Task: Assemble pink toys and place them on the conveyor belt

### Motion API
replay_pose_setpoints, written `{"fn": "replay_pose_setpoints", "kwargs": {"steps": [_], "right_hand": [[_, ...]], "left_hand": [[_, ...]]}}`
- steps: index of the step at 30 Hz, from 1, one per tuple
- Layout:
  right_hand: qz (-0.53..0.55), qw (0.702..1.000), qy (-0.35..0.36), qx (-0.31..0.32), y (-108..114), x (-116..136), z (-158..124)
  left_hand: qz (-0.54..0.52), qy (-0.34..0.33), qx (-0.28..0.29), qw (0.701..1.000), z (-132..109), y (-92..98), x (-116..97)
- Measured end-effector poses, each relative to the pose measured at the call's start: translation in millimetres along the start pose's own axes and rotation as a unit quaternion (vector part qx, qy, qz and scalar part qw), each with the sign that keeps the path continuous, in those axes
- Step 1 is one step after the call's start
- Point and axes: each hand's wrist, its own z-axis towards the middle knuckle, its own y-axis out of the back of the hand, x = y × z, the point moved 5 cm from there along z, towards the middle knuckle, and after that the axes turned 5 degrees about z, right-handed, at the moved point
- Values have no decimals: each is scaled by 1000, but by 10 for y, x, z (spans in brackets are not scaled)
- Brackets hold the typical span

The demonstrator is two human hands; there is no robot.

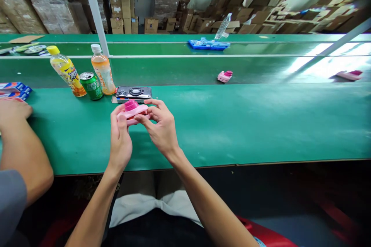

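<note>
My left hand point(120, 141) and my right hand point(160, 126) together hold a pink plastic toy point(133, 111) with a magenta raised top, just above the green workbench point(232, 123). Fingers of both hands wrap its sides, and part of its underside is hidden. Just beyond my hands lies a black compact digital camera point(133, 93) on a pale sheet. To its left stand a green drink can point(91, 86), a bottle of orange drink point(102, 70) and a bottle of yellow drink point(67, 71).
A co-worker's forearm and hand point(13, 111) rest at the bench's left, near blue-and-red boxes point(14, 90). Pink toys point(225, 76) and a blue tray point(208, 44) lie on the green conveyor belt point(174, 70). Stacked cardboard boxes point(232, 15) fill the background.
</note>
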Motion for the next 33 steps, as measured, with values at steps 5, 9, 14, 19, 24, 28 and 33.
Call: {"fn": "replay_pose_setpoints", "kwargs": {"steps": [5,9,14,19,24,28,33], "right_hand": [[75,996,5,57,21,-92,-28],[74,996,16,44,55,-157,-102],[66,997,5,-37,138,-220,-172],[69,996,-17,47,131,-234,-129],[127,981,-120,85,171,-289,-120],[120,975,-164,90,225,-267,-103],[111,970,-199,83,252,-263,-51]], "left_hand": [[48,-29,-25,998,58,50,-8],[63,-32,-12,997,58,71,16],[30,16,39,999,29,48,95],[8,41,79,996,33,51,244],[39,32,92,994,76,123,322],[64,47,134,988,76,147,331],[54,81,161,982,64,103,338]]}}
